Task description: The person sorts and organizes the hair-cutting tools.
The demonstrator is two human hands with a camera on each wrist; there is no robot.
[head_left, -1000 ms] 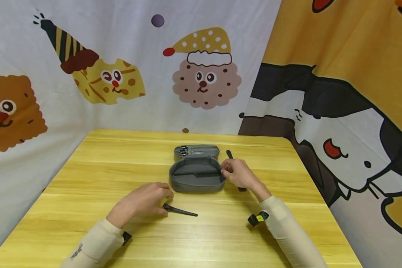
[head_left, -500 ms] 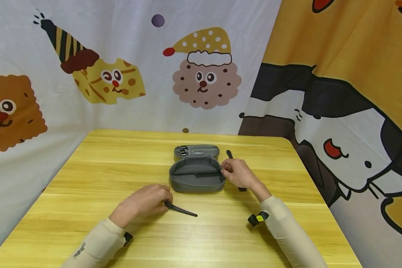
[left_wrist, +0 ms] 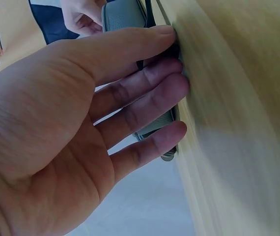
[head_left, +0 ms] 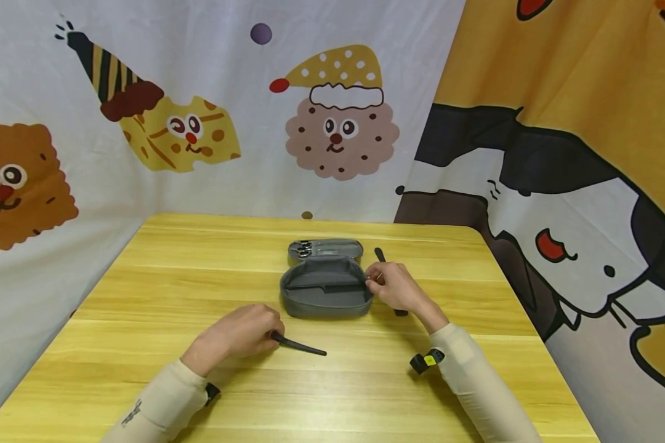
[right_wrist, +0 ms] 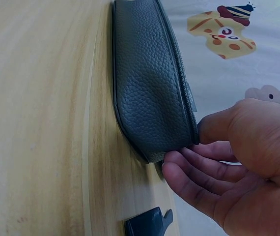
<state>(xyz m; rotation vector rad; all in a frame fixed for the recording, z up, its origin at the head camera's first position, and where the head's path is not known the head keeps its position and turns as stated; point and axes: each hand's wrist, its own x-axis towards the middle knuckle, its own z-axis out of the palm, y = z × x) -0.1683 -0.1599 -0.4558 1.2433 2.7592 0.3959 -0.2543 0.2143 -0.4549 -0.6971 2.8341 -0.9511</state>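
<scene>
Black clip [head_left: 302, 346], pinched by left hand [head_left: 242, 331], pointed rightward. Right hand [head_left: 394, 287] apparently gripped grey case [head_left: 327, 309] at right end.

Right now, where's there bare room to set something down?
Three patches of the table are bare: left of the grey case, beyond the left hand; between the sleeves, nearer than the black clip; and between the right hand and the right edge. It's crowded around the case: the right hand pinches its rim, and a black tool lies close by.
</scene>
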